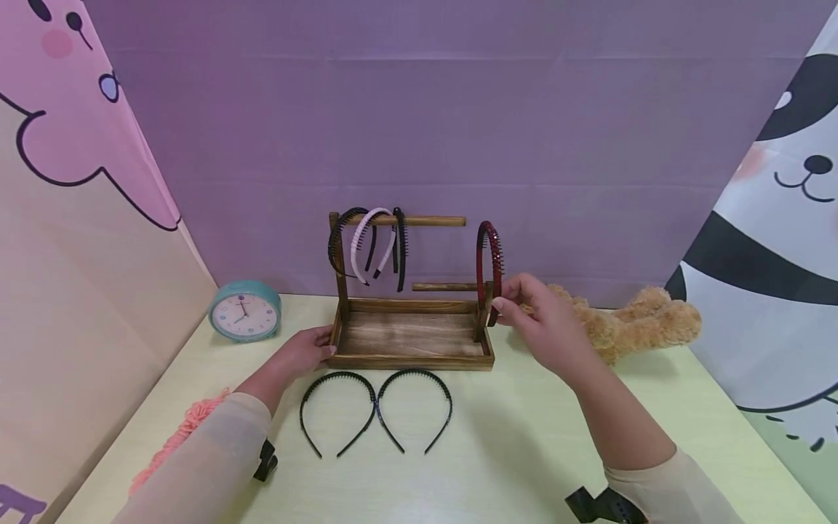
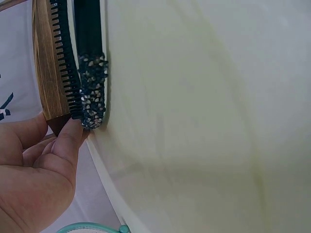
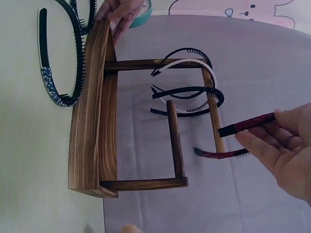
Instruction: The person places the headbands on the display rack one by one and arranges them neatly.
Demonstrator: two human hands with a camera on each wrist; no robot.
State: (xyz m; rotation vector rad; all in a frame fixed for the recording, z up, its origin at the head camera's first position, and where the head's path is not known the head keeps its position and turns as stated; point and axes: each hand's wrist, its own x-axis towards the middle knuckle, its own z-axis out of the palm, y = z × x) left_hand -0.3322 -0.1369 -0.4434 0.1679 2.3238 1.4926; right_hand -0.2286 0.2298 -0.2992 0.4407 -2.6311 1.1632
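Note:
A dark red headband (image 1: 495,251) with small teeth is pinched between the thumb and fingers of my right hand (image 1: 550,331). It stands beside the right post of a wooden rack (image 1: 406,362), near the lower bar (image 1: 445,287); in the right wrist view its ends point toward the upper bar (image 3: 214,116). My left hand (image 1: 306,355) grips the rack's front left corner. From the upper bar hang a white headband (image 1: 357,244) and two black ones, one farther left (image 1: 335,244) and one to its right (image 1: 402,251). The lower bar carries no headband.
Two black headbands lie side by side before the rack, a left one (image 1: 345,375) and a right one (image 1: 415,372). A teal clock (image 1: 245,313) stands left, a brown plush toy (image 1: 644,327) lies right. Pink yarn (image 1: 180,433) is beside the left forearm. Purple cloth (image 1: 432,131) hangs behind.

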